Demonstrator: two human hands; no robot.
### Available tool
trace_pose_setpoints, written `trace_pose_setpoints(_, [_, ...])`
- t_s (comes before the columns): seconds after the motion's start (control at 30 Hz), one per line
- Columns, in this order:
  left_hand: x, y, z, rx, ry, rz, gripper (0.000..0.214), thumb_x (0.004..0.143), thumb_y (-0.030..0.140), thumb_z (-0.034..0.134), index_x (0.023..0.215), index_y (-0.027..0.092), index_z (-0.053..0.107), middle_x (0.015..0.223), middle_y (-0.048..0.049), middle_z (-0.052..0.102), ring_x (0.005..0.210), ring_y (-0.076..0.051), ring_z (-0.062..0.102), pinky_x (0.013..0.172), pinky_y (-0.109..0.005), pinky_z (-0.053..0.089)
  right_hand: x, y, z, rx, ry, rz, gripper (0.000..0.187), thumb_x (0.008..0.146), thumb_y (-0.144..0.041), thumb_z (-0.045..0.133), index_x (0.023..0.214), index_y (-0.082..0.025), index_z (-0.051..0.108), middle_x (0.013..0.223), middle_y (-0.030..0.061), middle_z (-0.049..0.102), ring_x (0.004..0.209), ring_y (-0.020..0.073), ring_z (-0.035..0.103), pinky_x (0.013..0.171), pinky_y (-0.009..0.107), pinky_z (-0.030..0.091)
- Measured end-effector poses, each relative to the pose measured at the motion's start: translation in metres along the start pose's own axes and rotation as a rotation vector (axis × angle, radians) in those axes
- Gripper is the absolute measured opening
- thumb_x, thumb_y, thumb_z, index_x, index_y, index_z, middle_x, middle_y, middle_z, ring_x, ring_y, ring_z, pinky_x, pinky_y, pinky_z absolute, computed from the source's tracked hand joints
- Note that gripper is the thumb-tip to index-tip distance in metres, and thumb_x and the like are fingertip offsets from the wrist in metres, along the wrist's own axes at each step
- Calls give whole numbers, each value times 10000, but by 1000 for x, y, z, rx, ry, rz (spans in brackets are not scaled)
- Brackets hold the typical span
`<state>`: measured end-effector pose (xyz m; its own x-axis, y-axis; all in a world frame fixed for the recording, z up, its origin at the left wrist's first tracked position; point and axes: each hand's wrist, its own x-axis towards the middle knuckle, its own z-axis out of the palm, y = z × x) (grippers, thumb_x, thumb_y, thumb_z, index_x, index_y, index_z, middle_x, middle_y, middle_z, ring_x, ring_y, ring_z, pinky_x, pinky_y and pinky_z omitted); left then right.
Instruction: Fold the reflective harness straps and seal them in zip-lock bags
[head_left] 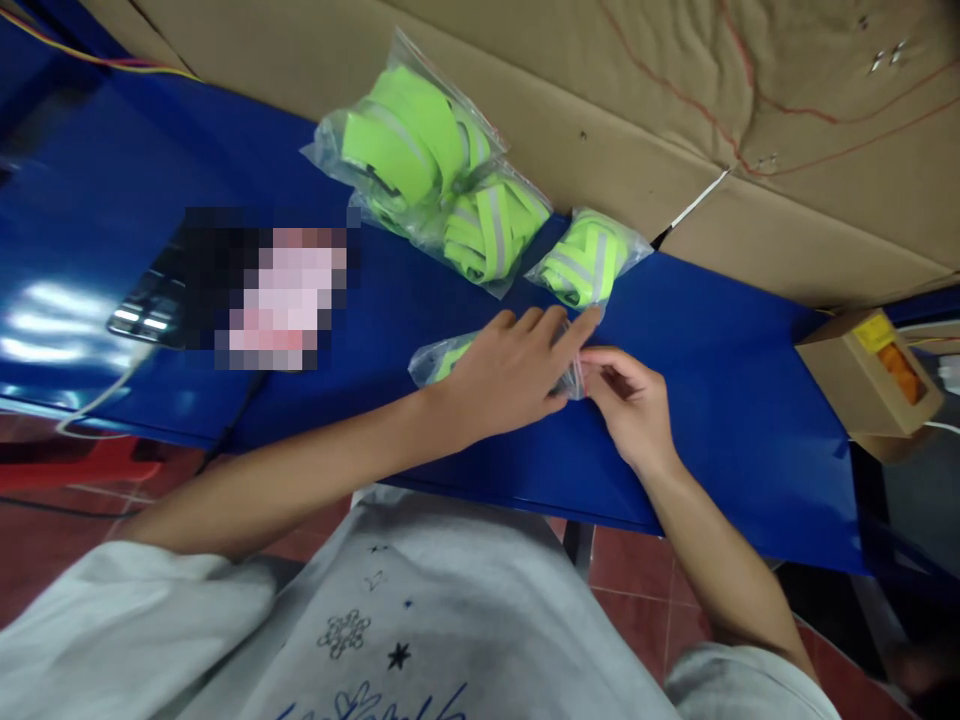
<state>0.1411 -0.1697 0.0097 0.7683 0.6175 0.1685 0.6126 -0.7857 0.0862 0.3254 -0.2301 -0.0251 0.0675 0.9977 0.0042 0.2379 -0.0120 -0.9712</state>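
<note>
My left hand point(510, 370) lies flat, fingers stretched out, pressing down on a clear plastic bag point(439, 358) that holds a neon green reflective strap. My right hand point(626, 400) pinches the right end of that same bag, fingers pressed together at its edge. The bag lies on a glossy blue table point(720, 400). Three more sealed bags of green reflective straps lie just beyond: a large one point(401, 140), a middle one point(487, 230) and a small one point(585, 262).
A phone with a blurred screen point(247, 290) rests on the table's left, a white cable trailing off it. A large cardboard sheet point(675, 110) stands behind the table. A small cardboard box point(874, 375) sits at the right. Red floor tiles show below.
</note>
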Motion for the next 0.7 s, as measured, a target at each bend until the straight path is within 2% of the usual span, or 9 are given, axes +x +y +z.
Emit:
trace_pose_setpoints(0.1, [0,-2,1,42,4,-61,815,947,302,639,1650,141,259,1346,-172,627,1126,-319,638,850,-395,479,-2,-7,-7,30,-188,21,482,998,-670,569,1101,-261,803,1047,53,796,1044,235,750,1051,451,591])
trace_pose_setpoints(0.13, [0,0,2,59,3,-49,816,953,303,633,1658,152,251,1327,-172,629,1107,-325,639,842,-402,477,-3,-8,-7,52,-262,22,545,973,-728,561,1114,-258,800,1050,57,795,1060,246,748,1063,462,589])
trace_pose_setpoints(0.2, [1,8,8,79,11,-3,758,989,294,582,1664,162,264,1254,-164,647,1044,-327,647,825,-418,469,-2,-8,-5,84,-364,27,612,906,-797,598,1094,-251,798,991,59,791,1011,252,754,987,448,628])
trace_pose_setpoints(0.3, [2,19,12,35,30,105,661,1035,267,518,1657,190,308,1220,-144,659,1032,-318,652,861,-438,464,1,-4,-2,135,-430,63,587,902,-759,645,1148,-242,776,978,61,788,965,234,763,877,400,660])
trace_pose_setpoints(0.4, [2,16,3,-108,-53,164,822,963,450,706,1655,235,318,1366,-161,624,1173,-338,635,961,-451,462,4,1,-5,128,-461,22,487,929,-642,696,1187,-234,756,1077,64,796,1012,219,768,900,379,653])
trace_pose_setpoints(0.47, [2,5,-9,-191,-145,143,943,880,583,782,1643,243,342,1495,-188,558,1270,-360,613,1020,-460,459,5,2,-8,67,-484,-34,388,928,-554,740,1156,-243,769,1090,48,804,1026,212,769,937,373,638])
trace_pose_setpoints(0.53, [3,-14,-21,-208,-214,85,958,870,634,770,1638,243,353,1577,-203,499,1325,-378,599,1055,-470,459,6,0,-12,-11,-485,-98,302,923,-461,776,1154,-266,780,1122,29,806,1068,210,762,995,379,610])
trace_pose_setpoints(0.63, [5,-47,-29,-238,-355,22,984,854,730,721,1620,210,388,1531,-200,570,1291,-373,635,1046,-460,479,7,-4,-15,-122,-469,-221,229,942,-337,770,1167,-294,778,1153,18,798,1116,206,743,1036,387,565])
trace_pose_setpoints(0.7, [5,-66,-28,-353,-456,10,981,843,789,678,1588,198,435,1477,-169,631,1236,-327,663,1007,-406,501,6,-7,-15,-203,-436,-283,139,951,-305,758,1086,-282,778,1135,27,784,1103,205,729,1023,393,543])
